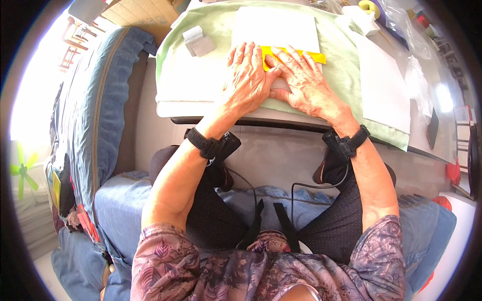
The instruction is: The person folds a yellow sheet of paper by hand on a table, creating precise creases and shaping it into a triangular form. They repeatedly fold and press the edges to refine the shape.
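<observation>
My left hand point(248, 77) lies flat, palm down, its fingertips at the left end of a bright yellow strip point(319, 58), which may be paper or film. Beside it, my right hand point(303, 81) rests palm down across the strip with fingers spread. The two thumbs nearly meet. Beneath the strip is a white sheet point(276, 28), brightly lit, on a table covered with a pale green cloth point(340, 71). What lies directly under both palms is hidden. Each wrist wears a black strap with a small device.
Small grey folded pieces point(199, 42) lie left of the sheet. On the right are another white sheet point(384, 82), clear plastic bags point(418, 81) and a yellow ring-shaped object point(369, 8). A cardboard box point(139, 17) stands behind at left. A denim-covered sofa point(113, 203) surrounds my seat.
</observation>
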`<control>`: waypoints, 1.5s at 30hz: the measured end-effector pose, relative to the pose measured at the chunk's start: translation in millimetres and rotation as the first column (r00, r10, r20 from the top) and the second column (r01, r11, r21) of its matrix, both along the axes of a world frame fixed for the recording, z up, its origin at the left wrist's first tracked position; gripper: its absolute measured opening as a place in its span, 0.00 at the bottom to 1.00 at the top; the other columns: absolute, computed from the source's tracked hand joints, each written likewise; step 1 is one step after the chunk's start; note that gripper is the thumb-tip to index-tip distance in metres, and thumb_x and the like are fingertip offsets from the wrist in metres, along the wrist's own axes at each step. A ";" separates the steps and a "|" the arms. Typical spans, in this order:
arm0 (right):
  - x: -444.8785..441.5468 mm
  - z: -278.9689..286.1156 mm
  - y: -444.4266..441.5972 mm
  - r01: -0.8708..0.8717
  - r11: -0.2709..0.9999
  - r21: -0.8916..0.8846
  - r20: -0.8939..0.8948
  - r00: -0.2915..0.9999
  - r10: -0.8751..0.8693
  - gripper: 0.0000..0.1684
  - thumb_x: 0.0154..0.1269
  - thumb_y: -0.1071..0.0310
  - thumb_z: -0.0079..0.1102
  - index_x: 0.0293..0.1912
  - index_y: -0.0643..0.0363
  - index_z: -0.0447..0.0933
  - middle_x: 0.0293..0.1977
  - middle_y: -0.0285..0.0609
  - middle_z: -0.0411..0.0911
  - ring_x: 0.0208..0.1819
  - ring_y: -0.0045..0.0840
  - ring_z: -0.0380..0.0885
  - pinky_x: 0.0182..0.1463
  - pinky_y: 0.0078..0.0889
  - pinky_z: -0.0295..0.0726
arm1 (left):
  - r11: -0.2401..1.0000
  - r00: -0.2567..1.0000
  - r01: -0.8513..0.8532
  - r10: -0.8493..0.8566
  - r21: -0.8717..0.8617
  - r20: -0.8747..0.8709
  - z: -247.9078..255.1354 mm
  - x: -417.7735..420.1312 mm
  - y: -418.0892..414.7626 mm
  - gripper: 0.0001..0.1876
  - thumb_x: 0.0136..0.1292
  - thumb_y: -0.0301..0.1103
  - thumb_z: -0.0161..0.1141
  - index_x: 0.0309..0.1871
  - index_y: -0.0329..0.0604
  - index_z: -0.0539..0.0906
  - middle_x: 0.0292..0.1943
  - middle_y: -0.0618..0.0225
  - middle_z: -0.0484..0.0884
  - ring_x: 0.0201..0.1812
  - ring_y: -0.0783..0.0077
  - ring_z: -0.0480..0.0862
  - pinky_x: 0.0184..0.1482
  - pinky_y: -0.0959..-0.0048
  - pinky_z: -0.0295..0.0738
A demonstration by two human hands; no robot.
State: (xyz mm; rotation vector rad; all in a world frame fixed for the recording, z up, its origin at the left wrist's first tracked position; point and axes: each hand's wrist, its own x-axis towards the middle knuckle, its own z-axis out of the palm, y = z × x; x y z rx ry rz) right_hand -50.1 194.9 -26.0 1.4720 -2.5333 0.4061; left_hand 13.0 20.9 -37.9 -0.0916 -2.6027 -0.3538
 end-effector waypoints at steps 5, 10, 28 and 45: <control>1.2 2.8 0.8 0.000 1.000 -0.030 0.018 1.000 0.000 0.45 0.66 0.33 0.50 0.73 0.50 0.61 0.74 0.46 0.55 0.77 0.39 0.48 0.79 0.48 0.42 | 0.999 0.999 -0.049 0.049 -0.013 0.024 1.8 0.9 -0.3 0.36 0.73 0.53 0.47 0.66 0.21 0.67 0.68 0.37 0.67 0.72 0.42 0.62 0.74 0.50 0.49; 1.4 2.8 1.6 0.004 1.000 -0.023 0.019 1.000 -0.004 0.44 0.66 0.33 0.52 0.72 0.49 0.62 0.74 0.47 0.54 0.77 0.40 0.47 0.79 0.50 0.43 | 0.997 0.995 -0.032 0.026 0.063 0.091 9.7 0.7 -1.7 0.36 0.74 0.54 0.45 0.67 0.22 0.66 0.69 0.37 0.65 0.74 0.42 0.59 0.75 0.51 0.47; -6.2 1.6 -1.2 -0.009 0.996 -0.094 0.061 0.998 0.015 0.55 0.64 0.30 0.51 0.73 0.63 0.55 0.74 0.54 0.54 0.77 0.43 0.50 0.79 0.46 0.48 | 0.985 0.989 0.078 -0.096 0.157 0.113 9.9 -4.3 5.1 0.35 0.74 0.53 0.46 0.70 0.27 0.64 0.68 0.42 0.69 0.73 0.45 0.61 0.74 0.54 0.50; -25.3 -4.0 11.1 0.056 0.992 -0.112 -0.003 0.998 -0.056 0.61 0.58 0.24 0.53 0.70 0.70 0.59 0.72 0.56 0.57 0.76 0.41 0.52 0.79 0.42 0.49 | 0.991 0.992 0.103 -0.108 0.080 0.062 8.1 -5.4 4.3 0.33 0.75 0.50 0.45 0.68 0.26 0.65 0.66 0.39 0.70 0.72 0.41 0.63 0.72 0.51 0.54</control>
